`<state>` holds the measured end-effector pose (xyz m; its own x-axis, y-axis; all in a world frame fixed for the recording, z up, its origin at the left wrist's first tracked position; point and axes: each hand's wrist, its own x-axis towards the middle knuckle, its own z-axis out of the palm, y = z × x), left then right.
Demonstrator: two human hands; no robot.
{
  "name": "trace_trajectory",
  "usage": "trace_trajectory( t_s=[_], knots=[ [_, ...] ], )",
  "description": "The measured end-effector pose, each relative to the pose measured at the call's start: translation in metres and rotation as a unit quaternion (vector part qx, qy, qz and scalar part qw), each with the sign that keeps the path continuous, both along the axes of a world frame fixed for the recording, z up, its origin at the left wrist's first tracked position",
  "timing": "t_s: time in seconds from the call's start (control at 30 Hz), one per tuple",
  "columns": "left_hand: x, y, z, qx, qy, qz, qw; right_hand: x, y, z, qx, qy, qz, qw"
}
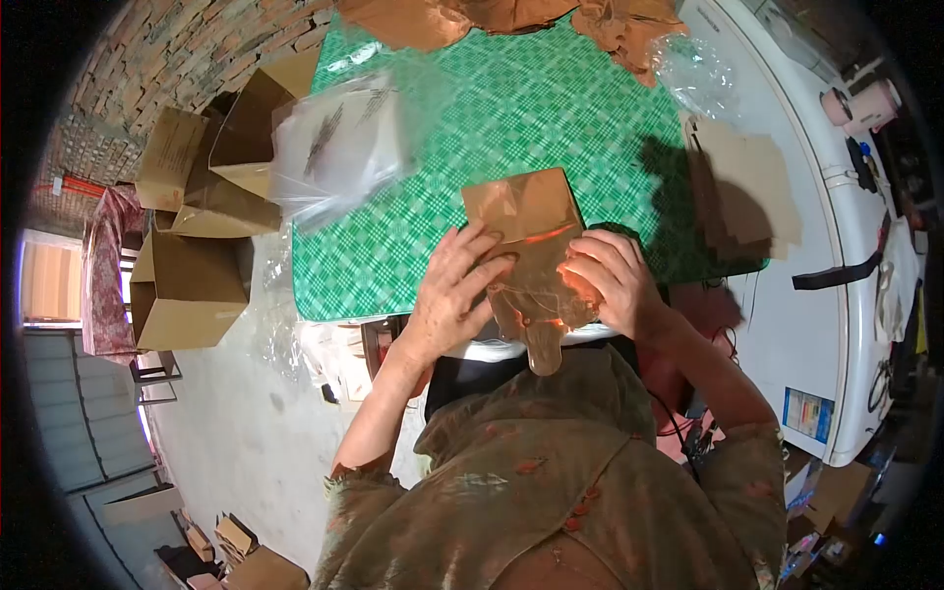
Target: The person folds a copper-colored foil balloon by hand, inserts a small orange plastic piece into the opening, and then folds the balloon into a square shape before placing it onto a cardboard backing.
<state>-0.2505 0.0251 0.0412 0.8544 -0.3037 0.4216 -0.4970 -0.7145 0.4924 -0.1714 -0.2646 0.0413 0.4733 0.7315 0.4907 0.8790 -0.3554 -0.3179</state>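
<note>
A shiny copper-coloured foil piece [531,258], like a flat, folded foil balloon, lies between my hands at the near edge of the green checked tablecloth. Its far end is a smooth rectangle; the near part is wrinkled, with a rounded tab pointing at my body. My left hand [454,287] holds its left edge, fingers bent over the top and thumb lower down. On the opposite side, my right hand [618,280] is closed on the edge, with bunched, glinting foil by its fingertips. What lies under the foil is hidden.
Clear plastic bags [339,147] are stacked at the table's left. Flat cardboard pieces [747,192] lie on the right, and crumpled copper foil [511,14] along the far edge. Open cartons [192,285] stand left of the table. A white fridge-like cabinet [811,324] borders the right.
</note>
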Motion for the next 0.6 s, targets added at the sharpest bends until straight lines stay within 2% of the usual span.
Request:
trace_trajectory(
  t_s=[0.17, 0.37, 0.6],
  knots=[
    [-0.013, -0.013, 0.001, 0.066, -0.021, -0.001, 0.998, -0.011, -0.003, -0.003, -0.029, -0.006, -0.016, 0.999],
    [-0.015, -0.019, -0.001, 0.047, -0.045, 0.001, 0.998, -0.013, -0.003, -0.013, -0.056, -0.068, -0.025, 0.996],
    [-0.015, -0.014, -0.017, 0.089, -0.037, -0.006, 0.995, -0.01, -0.011, -0.024, -0.036, -0.09, -0.001, 0.995]
  ],
)
